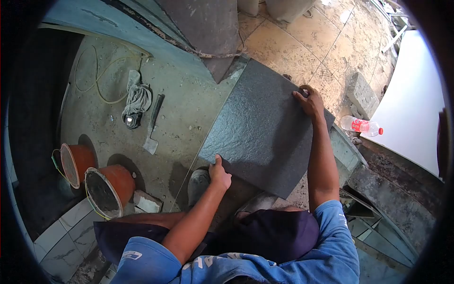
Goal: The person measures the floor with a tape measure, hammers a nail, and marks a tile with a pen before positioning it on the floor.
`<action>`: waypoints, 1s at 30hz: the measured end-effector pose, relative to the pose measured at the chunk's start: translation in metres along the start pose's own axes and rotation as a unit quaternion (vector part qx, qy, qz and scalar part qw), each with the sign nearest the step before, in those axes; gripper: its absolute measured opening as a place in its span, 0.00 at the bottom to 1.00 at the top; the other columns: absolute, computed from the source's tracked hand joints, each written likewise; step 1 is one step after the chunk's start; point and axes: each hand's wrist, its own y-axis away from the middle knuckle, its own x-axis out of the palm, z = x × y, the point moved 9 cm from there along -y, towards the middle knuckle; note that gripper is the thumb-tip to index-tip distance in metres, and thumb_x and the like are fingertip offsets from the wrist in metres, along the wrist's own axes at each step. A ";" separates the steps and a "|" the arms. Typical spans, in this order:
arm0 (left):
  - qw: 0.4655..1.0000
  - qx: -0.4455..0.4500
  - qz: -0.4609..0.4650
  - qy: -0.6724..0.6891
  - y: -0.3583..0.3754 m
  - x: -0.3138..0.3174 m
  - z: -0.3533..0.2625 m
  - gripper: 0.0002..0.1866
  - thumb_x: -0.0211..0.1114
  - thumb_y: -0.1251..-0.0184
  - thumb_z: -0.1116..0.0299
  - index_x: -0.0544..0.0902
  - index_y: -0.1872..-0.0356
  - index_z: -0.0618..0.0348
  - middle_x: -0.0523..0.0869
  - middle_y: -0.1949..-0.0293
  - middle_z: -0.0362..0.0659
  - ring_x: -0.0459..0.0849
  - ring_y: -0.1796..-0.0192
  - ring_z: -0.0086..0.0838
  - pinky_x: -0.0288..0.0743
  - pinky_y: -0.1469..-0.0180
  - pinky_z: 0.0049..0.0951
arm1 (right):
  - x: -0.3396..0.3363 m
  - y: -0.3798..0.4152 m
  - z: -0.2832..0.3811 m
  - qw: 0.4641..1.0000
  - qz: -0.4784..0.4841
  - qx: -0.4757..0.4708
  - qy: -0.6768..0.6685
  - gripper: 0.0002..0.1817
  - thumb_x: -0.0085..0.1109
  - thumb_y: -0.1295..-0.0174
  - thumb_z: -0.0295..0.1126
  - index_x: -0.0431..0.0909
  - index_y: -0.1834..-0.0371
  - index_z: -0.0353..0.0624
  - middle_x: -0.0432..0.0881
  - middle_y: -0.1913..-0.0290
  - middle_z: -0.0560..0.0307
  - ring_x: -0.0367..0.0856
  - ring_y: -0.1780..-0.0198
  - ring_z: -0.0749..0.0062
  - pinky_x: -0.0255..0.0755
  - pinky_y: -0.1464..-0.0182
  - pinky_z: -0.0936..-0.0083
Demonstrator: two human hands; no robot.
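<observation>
A large dark grey textured floor tile (265, 128) lies tilted over the grey mortar bed (189, 109). My left hand (219, 173) grips its near left edge. My right hand (309, 101) holds the far right corner of the same tile. My knees and shoes (198, 184) are just below the tile's near edge.
A trowel (153, 124) and a grey rag (136, 100) lie on the mortar to the left, by a yellow cord (97, 71). Two orange buckets (111, 189) stand at lower left. A plastic bottle (362, 125) lies right of the tile. Another dark tile (208, 28) leans at the top.
</observation>
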 end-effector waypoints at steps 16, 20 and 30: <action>0.998 -0.026 -0.028 0.048 0.017 0.002 -0.012 0.40 0.59 0.38 0.48 0.53 0.34 0.63 0.60 0.36 0.54 0.64 0.38 0.47 0.64 0.40 0.52 | -0.004 0.004 0.001 0.999 -0.042 -0.009 -0.018 0.24 0.66 0.53 0.53 0.82 0.57 0.50 0.80 0.58 0.47 0.76 0.52 0.55 0.69 0.50 0.64; 0.997 0.025 -0.010 -0.069 0.011 0.002 -0.012 0.39 0.60 0.37 0.52 0.51 0.33 0.61 0.57 0.35 0.55 0.64 0.38 0.46 0.66 0.39 0.46 | -0.002 0.002 -0.002 0.999 -0.038 -0.006 -0.024 0.26 0.68 0.54 0.51 0.81 0.55 0.47 0.79 0.58 0.45 0.78 0.53 0.56 0.70 0.50 0.66; 0.998 -0.002 -0.032 -0.048 0.013 0.000 -0.010 0.43 0.58 0.37 0.47 0.49 0.33 0.66 0.59 0.35 0.55 0.64 0.37 0.48 0.68 0.41 0.45 | 0.000 0.000 -0.004 0.998 -0.053 -0.006 -0.032 0.23 0.68 0.54 0.51 0.82 0.58 0.49 0.79 0.61 0.48 0.77 0.54 0.56 0.69 0.51 0.65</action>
